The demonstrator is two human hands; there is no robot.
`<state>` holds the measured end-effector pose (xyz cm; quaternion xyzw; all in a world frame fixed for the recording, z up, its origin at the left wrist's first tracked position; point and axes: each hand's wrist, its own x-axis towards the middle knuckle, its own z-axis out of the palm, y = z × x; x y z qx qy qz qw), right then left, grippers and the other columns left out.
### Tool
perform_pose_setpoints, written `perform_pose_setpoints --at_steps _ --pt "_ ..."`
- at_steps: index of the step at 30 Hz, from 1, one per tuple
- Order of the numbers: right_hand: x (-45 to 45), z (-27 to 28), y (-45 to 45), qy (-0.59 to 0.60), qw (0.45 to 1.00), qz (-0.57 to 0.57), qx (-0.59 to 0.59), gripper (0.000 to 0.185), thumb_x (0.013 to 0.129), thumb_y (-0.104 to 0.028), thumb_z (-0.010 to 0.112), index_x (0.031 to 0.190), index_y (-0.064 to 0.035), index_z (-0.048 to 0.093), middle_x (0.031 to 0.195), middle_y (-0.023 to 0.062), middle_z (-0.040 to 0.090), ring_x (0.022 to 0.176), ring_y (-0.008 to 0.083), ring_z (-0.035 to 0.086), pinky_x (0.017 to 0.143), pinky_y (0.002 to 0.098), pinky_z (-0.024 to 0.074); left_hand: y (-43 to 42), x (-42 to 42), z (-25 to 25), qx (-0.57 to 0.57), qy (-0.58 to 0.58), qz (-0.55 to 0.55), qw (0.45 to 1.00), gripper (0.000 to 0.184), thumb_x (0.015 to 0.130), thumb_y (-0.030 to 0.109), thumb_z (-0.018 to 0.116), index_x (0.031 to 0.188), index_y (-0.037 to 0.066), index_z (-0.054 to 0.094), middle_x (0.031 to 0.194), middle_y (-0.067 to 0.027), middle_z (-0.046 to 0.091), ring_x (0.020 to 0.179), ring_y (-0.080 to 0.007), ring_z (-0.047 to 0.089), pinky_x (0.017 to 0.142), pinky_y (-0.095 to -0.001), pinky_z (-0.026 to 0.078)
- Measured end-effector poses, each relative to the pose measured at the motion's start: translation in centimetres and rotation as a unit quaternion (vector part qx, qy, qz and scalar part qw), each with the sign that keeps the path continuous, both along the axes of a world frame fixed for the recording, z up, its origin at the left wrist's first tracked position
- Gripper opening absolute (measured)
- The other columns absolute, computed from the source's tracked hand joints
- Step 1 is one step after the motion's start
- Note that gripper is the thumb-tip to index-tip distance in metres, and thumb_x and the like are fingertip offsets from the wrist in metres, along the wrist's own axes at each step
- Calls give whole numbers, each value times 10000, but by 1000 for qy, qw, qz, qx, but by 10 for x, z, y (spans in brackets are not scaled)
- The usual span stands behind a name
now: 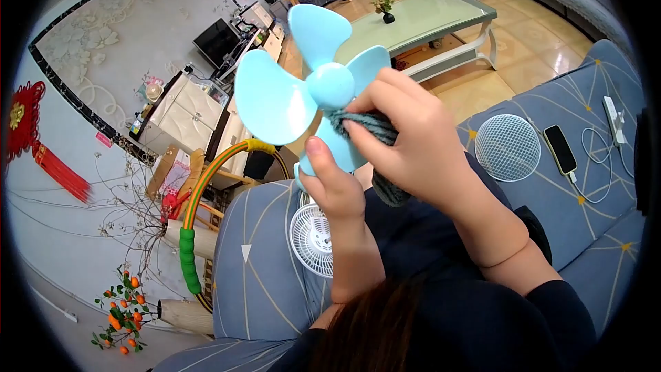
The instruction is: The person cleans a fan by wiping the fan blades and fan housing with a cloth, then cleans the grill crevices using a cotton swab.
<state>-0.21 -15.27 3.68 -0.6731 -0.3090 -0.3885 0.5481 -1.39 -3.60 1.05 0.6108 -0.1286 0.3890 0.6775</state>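
One light-blue fan blade piece [275,103] – four blades around a round hub – is up in the air over the lap, mid-view, both hands on the job. On my feed the left hand [339,191] has it from below: thumb flat on the face of the lower blade, other fingers behind, mostly hidden from me, so I can't tell how they're set. Right hand [421,139] pinches a dark teal ribbed cloth [377,124] between thumb and index finger, remaining fingers curled in. The cloth is bunched against the base of the lower blade, right by the hub; its loose end hangs below the hand.

White fan grille [313,238] beside the left forearm, partly covered by it. Round mesh cover [508,148] lies on the blue-grey sofa [595,224], off to the right. Just beyond that, I've got a phone [560,150], white cable [573,177] in its end, and a power strip [612,120] with a plug in it. Green-and-orange hoop [189,258] stands at the sofa's left side. Farther back: glass-topped table [441,17] with a small potted plant [385,8], dark TV [217,43] by the wall.
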Motion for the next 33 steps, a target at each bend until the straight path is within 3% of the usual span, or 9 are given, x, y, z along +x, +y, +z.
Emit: perform_pose_setpoints --at_steps 6,11,14,20,27,32,33 --pt "-3 -1 5 -4 1000 3 -14 121 775 -44 702 847 -8 612 791 112 562 710 269 583 624 328 472 4 7 -11 -19 26 -20 999 505 1036 398 354 952 -32 604 934 -99 649 827 -154 603 718 -298 470" --pt "4 -1 -2 7 999 -33 -8 129 771 -26 699 850 4 601 808 116 566 723 272 592 636 329 481 2 7 -7 -17 14 -12 1000 587 1019 421 365 1110 -119 575 1090 -206 641 962 -251 663 815 -377 548" --pt "1 0 -1 10 999 -50 -10 135 772 -26 701 856 4 600 816 113 566 720 269 592 631 328 480 -4 10 -6 -58 0 2 998 586 1019 427 363 1101 -111 582 1076 -192 648 955 -242 663 809 -374 549" --pt "1 -4 5 -9 999 -39 -24 134 785 -59 704 859 -9 603 819 101 563 702 270 590 614 329 482 4 5 -7 59 36 -33 997 546 1043 412 319 1080 -47 612 1017 -118 660 904 -182 629 789 -325 497" --pt "-1 -1 2 3 996 9 -93 134 800 -102 694 852 -20 602 817 100 556 704 281 598 606 344 487 14 5 -11 45 28 -194 980 576 1061 446 257 1211 -24 555 1117 -88 621 997 -156 578 881 -296 437" --pt "3 -2 -4 0 995 1 -98 135 796 -98 695 844 -18 598 803 104 554 706 289 597 606 351 485 6 4 -9 -42 76 -129 988 598 1045 474 279 1216 -30 553 1139 -95 617 1012 -162 592 866 -315 467" --pt "4 -2 -5 4 995 -6 -96 136 795 -96 696 844 -17 597 800 106 553 708 290 595 606 351 484 -10 3 -1 -122 105 -63 985 596 1026 496 297 1164 -18 566 1026 -86 639 842 -138 598 701 -272 478"
